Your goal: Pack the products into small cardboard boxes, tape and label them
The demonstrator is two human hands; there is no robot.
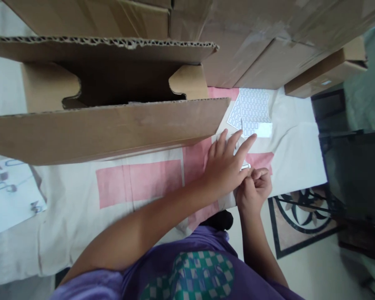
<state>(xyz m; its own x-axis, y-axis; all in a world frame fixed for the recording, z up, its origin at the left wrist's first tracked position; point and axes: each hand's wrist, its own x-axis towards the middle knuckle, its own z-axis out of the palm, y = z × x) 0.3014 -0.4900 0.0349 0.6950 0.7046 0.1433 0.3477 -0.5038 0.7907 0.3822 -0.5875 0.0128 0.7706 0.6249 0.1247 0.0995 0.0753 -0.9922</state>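
Observation:
My left hand (pixel 222 166) is stretched over the table with its fingers spread, and its thumb meets the fingertips of my right hand. My right hand (pixel 255 185) is closed in a pinch at the table's front edge; what it grips is hidden. A small white piece (pixel 245 166) shows between the two hands, too little of it visible to name. Just beyond my left fingertips lie sheets of small blue-outlined labels (pixel 255 109), overlapping, with a blank white strip at the near end.
An open cardboard box (pixel 112 131) stands left of my hands, flaps up. Taped cartons (pixel 250 46) line the back, and a smaller box (pixel 326 73) sits at the far right corner. A white printed sheet (pixel 9 200) lies left on the pink-and-white cloth (pixel 140 183).

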